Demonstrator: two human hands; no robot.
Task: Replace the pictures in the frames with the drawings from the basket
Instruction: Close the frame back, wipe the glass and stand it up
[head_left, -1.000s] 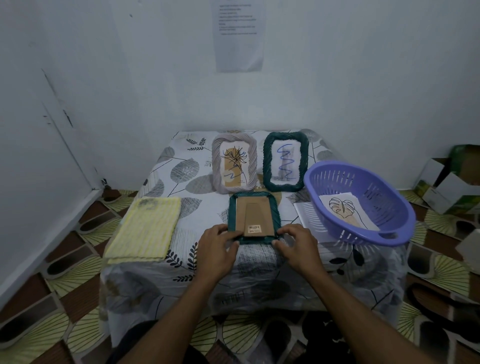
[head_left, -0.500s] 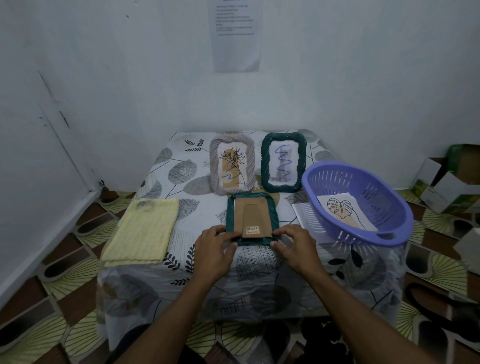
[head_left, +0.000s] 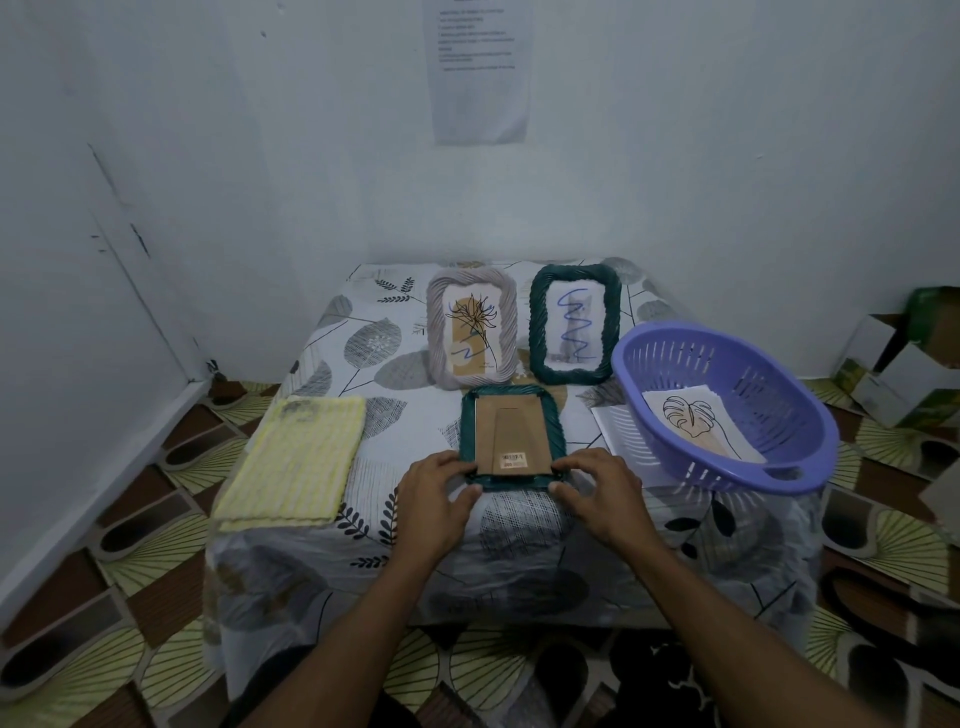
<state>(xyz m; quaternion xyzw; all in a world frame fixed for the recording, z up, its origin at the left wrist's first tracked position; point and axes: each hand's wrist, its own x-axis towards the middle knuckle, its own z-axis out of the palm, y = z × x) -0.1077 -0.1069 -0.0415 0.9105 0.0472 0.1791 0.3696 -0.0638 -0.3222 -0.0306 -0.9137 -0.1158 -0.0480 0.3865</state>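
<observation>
Both left hand and right hand grip frame (near edge, face-down).

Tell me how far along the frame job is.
Looks done: the upright green frame shows a blue squiggle. In hand: left hand and right hand hold the face-down frame at its near corners, back still on. Left: the grey frame, seemingly; a leaf sheet lies in the basket.

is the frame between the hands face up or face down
Face down: the frame shows its brown cardboard back and a barcode sticker.
</observation>
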